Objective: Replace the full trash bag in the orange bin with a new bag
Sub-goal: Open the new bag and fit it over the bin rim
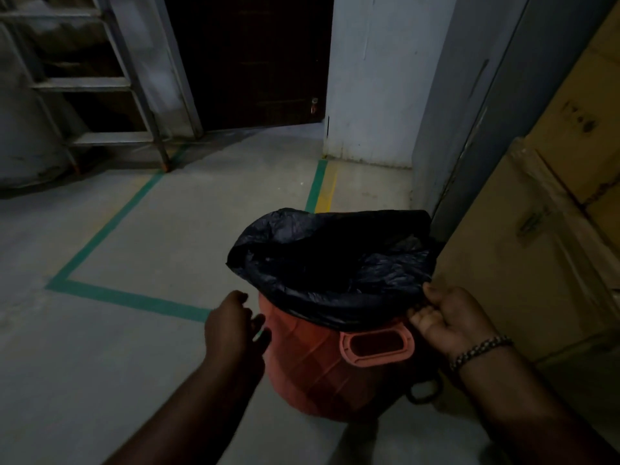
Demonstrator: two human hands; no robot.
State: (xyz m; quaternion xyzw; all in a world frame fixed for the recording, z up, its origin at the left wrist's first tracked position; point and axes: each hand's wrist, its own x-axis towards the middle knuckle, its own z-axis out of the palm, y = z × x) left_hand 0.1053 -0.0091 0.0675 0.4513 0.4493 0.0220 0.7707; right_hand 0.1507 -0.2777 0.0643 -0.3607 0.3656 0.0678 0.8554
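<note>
One box label (533, 223), seemingly illegible.

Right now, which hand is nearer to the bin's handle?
Right. The right hand pinches the black bag's edge just up and to the right of the handle; the left hand is across the orange bin, at its left side.

Green floor tape (127, 298), metal steps (84, 83), dark door (251, 58), cardboard boxes (543, 229).

Warehouse or storeroom: stacked cardboard boxes (553, 203), green floor tape (110, 226), metal rack (100, 82).
</note>
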